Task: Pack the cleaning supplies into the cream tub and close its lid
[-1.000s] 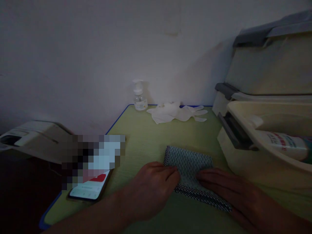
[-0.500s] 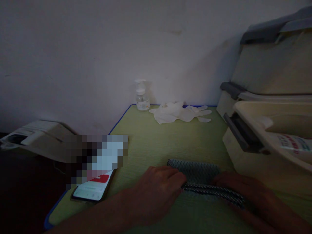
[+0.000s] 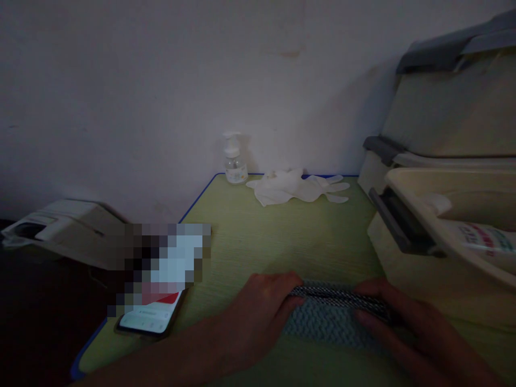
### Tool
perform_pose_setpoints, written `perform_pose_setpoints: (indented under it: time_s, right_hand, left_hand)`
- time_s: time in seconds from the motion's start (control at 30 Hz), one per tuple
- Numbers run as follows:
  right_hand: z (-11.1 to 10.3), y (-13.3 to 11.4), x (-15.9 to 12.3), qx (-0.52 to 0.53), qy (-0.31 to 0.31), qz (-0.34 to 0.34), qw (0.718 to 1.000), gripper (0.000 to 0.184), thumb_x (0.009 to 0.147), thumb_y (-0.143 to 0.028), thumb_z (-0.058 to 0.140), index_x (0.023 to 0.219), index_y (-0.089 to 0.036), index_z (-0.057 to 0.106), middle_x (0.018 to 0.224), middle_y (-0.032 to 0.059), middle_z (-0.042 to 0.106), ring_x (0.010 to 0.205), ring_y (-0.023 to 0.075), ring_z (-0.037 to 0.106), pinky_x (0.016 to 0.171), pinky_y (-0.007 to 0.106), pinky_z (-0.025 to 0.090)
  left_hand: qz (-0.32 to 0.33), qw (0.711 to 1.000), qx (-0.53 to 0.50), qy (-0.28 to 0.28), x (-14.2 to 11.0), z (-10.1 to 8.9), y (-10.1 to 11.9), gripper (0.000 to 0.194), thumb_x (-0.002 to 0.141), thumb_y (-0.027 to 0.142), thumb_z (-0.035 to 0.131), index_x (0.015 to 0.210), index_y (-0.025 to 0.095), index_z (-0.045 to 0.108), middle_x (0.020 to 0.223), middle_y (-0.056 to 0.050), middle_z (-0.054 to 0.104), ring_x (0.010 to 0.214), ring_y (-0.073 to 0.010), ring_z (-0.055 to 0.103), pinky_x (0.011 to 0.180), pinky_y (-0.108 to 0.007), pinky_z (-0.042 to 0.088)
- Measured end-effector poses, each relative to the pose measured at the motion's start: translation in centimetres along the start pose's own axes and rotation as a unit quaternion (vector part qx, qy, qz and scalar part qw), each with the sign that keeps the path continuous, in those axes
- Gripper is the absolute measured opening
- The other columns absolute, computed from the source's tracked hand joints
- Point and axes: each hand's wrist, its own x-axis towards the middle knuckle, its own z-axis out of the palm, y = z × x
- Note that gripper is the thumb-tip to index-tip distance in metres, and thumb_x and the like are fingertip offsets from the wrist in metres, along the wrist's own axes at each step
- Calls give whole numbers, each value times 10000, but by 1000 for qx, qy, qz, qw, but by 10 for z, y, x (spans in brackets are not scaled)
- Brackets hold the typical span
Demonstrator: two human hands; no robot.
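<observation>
A folded grey-blue textured cloth point(image 3: 328, 325) with a black-and-white patterned edge lies low over the table, in front of me. My left hand point(image 3: 268, 306) is closed round its left end, thumb below and fingers above the edge. At the right end, my right hand point(image 3: 403, 322) pinches the same patterned edge between thumb and fingers. The edge runs across between both hands, with a strip of cloth showing behind it and a wider part in front. My fingers hide both ends of the cloth.
A lit phone point(image 3: 149, 317) rests on the green table point(image 3: 234, 236) at left. Behind stand a pump bottle point(image 3: 236, 167) and white gloves point(image 3: 298, 187). At right, an open beige bin point(image 3: 403, 277) holds a printed packet point(image 3: 484, 239), beside stacked bins point(image 3: 451, 113). A white box point(image 3: 72, 226) is at far left.
The patterned edge has moved away from me and slightly left. More cloth now shows in front of it, less behind. My right hand has shifted its fingers along the edge.
</observation>
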Motion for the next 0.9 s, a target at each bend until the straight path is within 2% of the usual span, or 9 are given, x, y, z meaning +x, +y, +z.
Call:
perform_pose_setpoints:
  time_s: [0.27,0.37,0.57,0.7,0.8,0.9]
  right_hand:
    - [1,-6,10,31,-29,68,997,188,841,-315,434,793,-217,587,662,7,636,569,151,600,519,251,484]
    - [4,-2,13,2,-23,54,998,171,830,-303,453,798,-215,596,659,8,633,554,144,591,504,245,467]
    - [7,-1,17,-32,4,-5,999,145,821,-250,450,793,-207,585,656,9,633,552,130,597,476,219,458]
    - [5,-6,19,-64,11,-46,997,154,838,-189,417,815,-199,569,691,10,639,592,130,614,536,229,492]
    - [5,-9,20,-99,13,-69,993,190,843,-132,380,793,-183,557,694,22,633,596,136,620,544,243,507]
    - [9,-9,19,-160,9,-87,983,207,843,-101,368,780,-165,555,709,41,620,579,155,617,519,276,518]
  left_hand:
    - [-29,998,-39,50,4,6,-2,92,861,159,448,848,169,538,748,-1,581,682,-137,545,615,-232,399]
    - [-31,996,-51,74,8,8,-3,74,822,133,482,856,171,535,791,-5,588,730,-142,547,674,-248,419]
    - [-112,989,-55,77,11,4,2,163,771,130,532,925,181,522,833,-10,606,778,-167,565,714,-292,447]
    - [-59,996,-13,66,12,4,3,179,839,124,444,995,170,518,845,-29,619,778,-165,577,707,-288,453]
    - [-29,998,29,40,14,5,4,161,864,113,414,895,151,567,793,-31,606,737,-158,576,692,-278,460]
    - [-27,995,92,25,15,5,7,206,878,118,397,844,142,599,812,-42,589,741,-157,572,699,-283,469]
